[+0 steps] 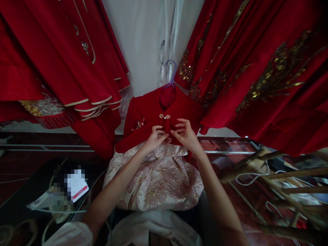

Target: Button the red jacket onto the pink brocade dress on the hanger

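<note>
A small red jacket (146,116) over a pale gold brocade skirt (156,181) hangs in front of me on a lilac hanger (171,73). Pearl knot buttons (164,116) close its front. My left hand (155,137) pinches the jacket's front edge just left of the opening, fingers closed on the cloth. My right hand (185,135) pinches the opposite edge beside a lower pearl button (169,139). The two hands nearly touch at the jacket's middle.
Red embroidered gowns hang at the left (61,58) and right (258,71), with a white wall (143,37) between. A wooden chair frame (276,181) with white cords stands at the right. A dark surface with a white card (77,186) lies lower left.
</note>
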Motion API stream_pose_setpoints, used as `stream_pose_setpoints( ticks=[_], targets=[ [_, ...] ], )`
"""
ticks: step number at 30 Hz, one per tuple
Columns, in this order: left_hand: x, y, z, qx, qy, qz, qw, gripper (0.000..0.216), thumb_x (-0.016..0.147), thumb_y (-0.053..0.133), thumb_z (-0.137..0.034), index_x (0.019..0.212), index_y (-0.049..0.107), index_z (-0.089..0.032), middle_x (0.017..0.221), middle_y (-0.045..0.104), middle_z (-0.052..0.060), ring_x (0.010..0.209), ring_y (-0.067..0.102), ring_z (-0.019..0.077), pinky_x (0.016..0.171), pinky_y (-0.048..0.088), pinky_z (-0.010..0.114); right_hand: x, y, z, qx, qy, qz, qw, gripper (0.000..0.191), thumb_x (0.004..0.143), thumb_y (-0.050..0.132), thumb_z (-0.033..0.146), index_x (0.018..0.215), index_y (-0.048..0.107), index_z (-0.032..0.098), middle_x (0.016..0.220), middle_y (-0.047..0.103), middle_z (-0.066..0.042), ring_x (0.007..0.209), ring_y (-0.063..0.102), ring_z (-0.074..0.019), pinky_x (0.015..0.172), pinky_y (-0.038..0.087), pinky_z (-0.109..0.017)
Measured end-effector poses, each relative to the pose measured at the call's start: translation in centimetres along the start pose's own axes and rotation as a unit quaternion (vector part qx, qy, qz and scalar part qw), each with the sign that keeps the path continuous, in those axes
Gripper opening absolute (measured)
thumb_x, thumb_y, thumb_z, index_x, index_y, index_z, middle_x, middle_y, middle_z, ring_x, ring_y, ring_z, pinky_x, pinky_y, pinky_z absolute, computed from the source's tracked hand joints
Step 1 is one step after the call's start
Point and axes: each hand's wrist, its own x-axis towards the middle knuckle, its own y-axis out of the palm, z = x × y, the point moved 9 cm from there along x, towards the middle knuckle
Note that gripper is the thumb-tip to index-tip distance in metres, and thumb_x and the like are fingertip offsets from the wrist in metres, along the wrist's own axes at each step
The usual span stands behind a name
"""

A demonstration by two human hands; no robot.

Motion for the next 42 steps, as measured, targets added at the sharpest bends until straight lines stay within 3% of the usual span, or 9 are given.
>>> stream_pose_setpoints(
  ticks=[4,9,14,20,26,29,35,38,42],
  targets=[
    [-1.9,3.0,0.3,0.031,0.006,0.103,0.994,0.039,0.074,0.073,-0.035,0.098,0.049,-0.017,0.085,0.061,0.001,0.072,0.061,0.0119,0.067,0.047,0.026,-1.0,-2.1,2.3,-0.012,-0.019,0.022,1.0,0.041,0.08,0.066,0.04,0.115,0.053,0.022,0.102,0.063,-0.007,0.078,0.064,-0.0148,0.068,0.054,-0.03],
    [-2.7,5.1,-5.0,0.031,0.065,0.157,0.985,0.018,0.082,0.066,-0.032,0.087,0.06,-0.016,0.085,0.062,0.002,0.082,0.059,0.0134,0.078,0.046,0.028,-1.7,-3.8,5.4,0.026,-0.016,0.041,0.999,0.026,0.086,0.06,0.039,0.104,0.06,0.02,0.091,0.067,-0.005,0.073,0.065,-0.0125,0.059,0.051,-0.024],
    [-3.7,4.7,-9.1,-0.244,-0.012,0.188,0.951,0.022,0.082,0.061,-0.032,0.098,0.06,-0.017,0.092,0.067,0.004,0.083,0.065,0.0155,0.078,0.051,0.03,-2.2,-7.5,6.9,0.09,-0.027,-0.077,0.993,0.024,0.086,0.061,0.04,0.098,0.06,0.019,0.078,0.064,-0.002,0.055,0.055,-0.0074,0.043,0.043,-0.018],
    [-2.6,2.0,-7.2,-0.245,-0.042,0.127,0.96,0.024,0.087,0.055,-0.037,0.1,0.056,-0.018,0.069,0.066,-0.001,0.045,0.056,0.0092,0.043,0.043,0.02,-2.2,-7.3,6.9,0.1,-0.01,-0.061,0.993,0.026,0.084,0.063,0.041,0.097,0.059,0.019,0.075,0.063,-0.001,0.054,0.055,-0.0082,0.039,0.042,-0.018],
    [-2.4,2.9,-7.5,-0.181,0.069,0.104,0.976,0.045,0.083,0.06,-0.047,0.119,0.047,-0.023,0.115,0.065,0.01,0.108,0.063,0.0223,0.087,0.053,0.037,-2.1,-5.3,6.0,0.088,-0.003,-0.018,0.996,0.026,0.084,0.062,0.043,0.097,0.059,0.021,0.078,0.065,-0.003,0.06,0.059,-0.0106,0.042,0.043,-0.02],
    [-2.7,4.6,-4.4,-0.128,0.073,0.096,0.984,0.067,0.071,0.075,-0.04,0.128,0.042,-0.028,0.126,0.059,0.009,0.115,0.058,0.0217,0.093,0.05,0.038,-2.1,-5.3,6.0,0.085,-0.007,-0.023,0.996,0.026,0.084,0.062,0.043,0.098,0.06,0.021,0.078,0.066,-0.003,0.06,0.06,-0.0111,0.042,0.043,-0.021],
    [-7.5,12.8,4.5,0.038,-0.044,0.36,0.931,0.045,0.072,0.073,-0.045,0.105,0.061,-0.017,0.092,0.069,0.008,0.072,0.065,0.0173,0.067,0.053,0.031,-2.3,-5.8,6.6,0.074,-0.018,-0.025,0.997,0.024,0.085,0.06,0.041,0.098,0.06,0.021,0.076,0.065,-0.002,0.059,0.059,-0.0106,0.043,0.043,-0.022],
    [-6.9,12.8,4.7,0.032,-0.036,0.307,0.95,0.039,0.078,0.065,-0.051,0.097,0.061,-0.016,0.078,0.066,0.005,0.056,0.059,0.0127,0.053,0.047,0.026,-2.3,-5.9,6.6,0.071,-0.018,-0.026,0.997,0.023,0.085,0.06,0.04,0.098,0.06,0.02,0.075,0.065,-0.002,0.059,0.059,-0.0105,0.044,0.043,-0.022],
    [-4.4,10.3,1.0,0.014,-0.002,0.207,0.978,0.036,0.082,0.06,-0.05,0.088,0.055,-0.016,0.051,0.048,-0.005,0.039,0.041,0.0073,0.042,0.033,0.023,-2.3,-5.6,6.3,0.074,-0.013,-0.017,0.997,0.023,0.085,0.06,0.04,0.098,0.06,0.02,0.074,0.065,-0.002,0.058,0.058,-0.0104,0.044,0.044,-0.022]
  ],
)
